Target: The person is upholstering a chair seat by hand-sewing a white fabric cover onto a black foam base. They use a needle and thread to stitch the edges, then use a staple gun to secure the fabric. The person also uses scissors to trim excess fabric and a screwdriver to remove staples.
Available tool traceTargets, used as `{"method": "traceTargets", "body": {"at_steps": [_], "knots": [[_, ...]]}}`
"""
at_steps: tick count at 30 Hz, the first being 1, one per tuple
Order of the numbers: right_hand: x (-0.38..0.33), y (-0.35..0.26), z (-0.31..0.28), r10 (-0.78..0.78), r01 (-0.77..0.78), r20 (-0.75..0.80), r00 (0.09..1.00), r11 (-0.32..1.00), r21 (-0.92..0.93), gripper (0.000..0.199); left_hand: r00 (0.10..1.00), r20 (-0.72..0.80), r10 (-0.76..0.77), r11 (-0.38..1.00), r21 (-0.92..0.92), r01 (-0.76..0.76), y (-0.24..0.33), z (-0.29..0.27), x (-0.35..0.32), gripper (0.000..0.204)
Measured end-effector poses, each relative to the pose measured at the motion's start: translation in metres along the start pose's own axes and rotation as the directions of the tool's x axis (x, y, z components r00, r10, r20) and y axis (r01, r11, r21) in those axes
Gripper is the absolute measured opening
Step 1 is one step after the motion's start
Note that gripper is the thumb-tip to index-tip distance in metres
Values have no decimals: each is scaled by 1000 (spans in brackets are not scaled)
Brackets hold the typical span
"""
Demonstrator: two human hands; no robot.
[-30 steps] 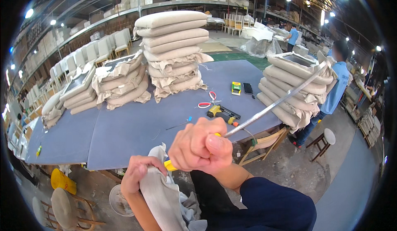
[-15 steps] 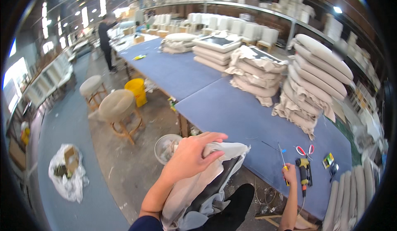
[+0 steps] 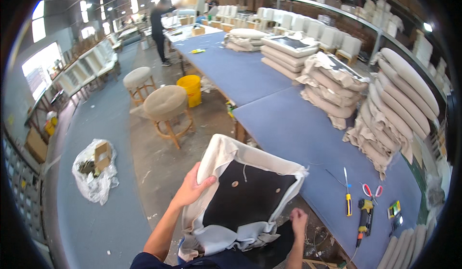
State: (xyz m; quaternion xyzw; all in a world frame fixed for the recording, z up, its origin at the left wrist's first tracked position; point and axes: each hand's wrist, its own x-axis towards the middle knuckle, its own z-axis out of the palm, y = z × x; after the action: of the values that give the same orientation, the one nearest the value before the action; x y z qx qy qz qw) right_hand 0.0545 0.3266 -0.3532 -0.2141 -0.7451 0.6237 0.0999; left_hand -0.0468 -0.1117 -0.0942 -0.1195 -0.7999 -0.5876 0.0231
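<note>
My left hand [image 3: 195, 188] grips the left edge of an upholstered seat cushion [image 3: 248, 192], thumb over its rim. The cushion is tilted up, its black underside facing me, with beige fabric folded over the edges and loose pale cloth bunched at the near end. Two small round holes and a short cord show on the black backing. My right hand [image 3: 299, 217] is curled beside the cushion's right side, apart from it; what its fingers hold, if anything, is hidden. On the table to the right lie a yellow-handled screwdriver [image 3: 347, 197], red-handled scissors [image 3: 372, 192] and a staple gun [image 3: 365, 218].
A blue-topped table [image 3: 284, 117] runs far ahead, bearing stacks of beige cushions [image 3: 332, 91]. To the left stand round stools [image 3: 166, 103], a yellow bucket [image 3: 191, 90] and a plastic bag with a box [image 3: 96, 170]. A person [image 3: 158, 31] stands by the table's far end.
My right hand has let go of the screwdriver, which lies on the table, and has moved left toward the cushion. The cushion has been raised and its underside turned toward me. The view has shifted left.
</note>
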Motion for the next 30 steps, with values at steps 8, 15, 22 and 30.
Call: {"method": "traceTargets", "body": {"at_steps": [8,15,22,30], "knots": [[-17,27,109,234,-237,103,967,671,702,66,1000,-1,-16,995,97,16,0,-11,-36,60],[-5,-64,87,87,-9,-246,965,953,302,53,971,-233,57,996,-58,-73,0,-26,-63,63],[93,-156,-9,-608,485,-227,761,765,-425,44,874,-454,-173,775,-611,-164,-23,-31,-66,60],[25,-304,84,-568,635,299,767,600,-488,39,889,-196,-414,883,-322,341,-109,-70,-200,57]]}}
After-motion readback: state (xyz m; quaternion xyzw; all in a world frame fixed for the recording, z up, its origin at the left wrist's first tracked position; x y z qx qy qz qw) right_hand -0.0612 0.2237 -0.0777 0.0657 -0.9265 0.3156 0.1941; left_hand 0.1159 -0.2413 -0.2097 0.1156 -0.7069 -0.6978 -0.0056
